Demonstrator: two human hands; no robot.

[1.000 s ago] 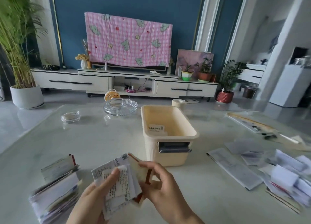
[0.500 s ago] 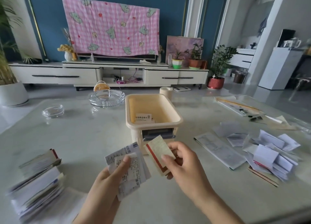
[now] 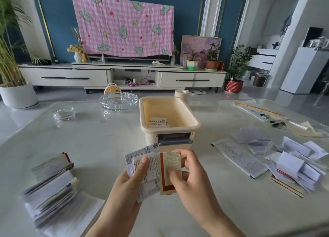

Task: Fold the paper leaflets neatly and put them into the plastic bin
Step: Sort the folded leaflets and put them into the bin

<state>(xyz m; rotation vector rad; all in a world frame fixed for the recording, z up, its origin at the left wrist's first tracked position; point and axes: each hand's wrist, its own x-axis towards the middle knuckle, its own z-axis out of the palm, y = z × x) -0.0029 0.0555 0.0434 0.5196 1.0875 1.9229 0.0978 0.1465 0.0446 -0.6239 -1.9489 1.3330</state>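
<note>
- A thick stack of folded white paper leaflets (image 3: 51, 188) lies at the left edge of the pale marble tabletop (image 3: 98, 144), fanned and partly blurred.
- Farther back sit a small clear glass dish (image 3: 64, 113) and, to its right, a large ribbed glass ashtray (image 3: 119, 100), well apart from the hands.
- The left hand (image 3: 124, 188) holds a few white printed leaflets (image 3: 147, 167) upright. Its grip pinches them, with the thumb on the front and the fingers hidden behind.
- Just beside them, edge touching, the right hand (image 3: 192, 176) holds a cream folded leaflet with a red border (image 3: 170, 167). Its grip pinches the leaflet, the thumb lying across the printed face and the fingers curled round the right edge.
- The cream rectangular plastic bin (image 3: 178, 129) stands just behind both hands, its grey handle facing the camera. A small folded white leaflet with black print (image 3: 157, 121) lies inside on the bottom.
- To the right of the bin a long flat printed sheet (image 3: 238, 158) lies on the tabletop.
- A loose heap of folded white leaflets (image 3: 293, 165) is spread near the right edge.
</note>
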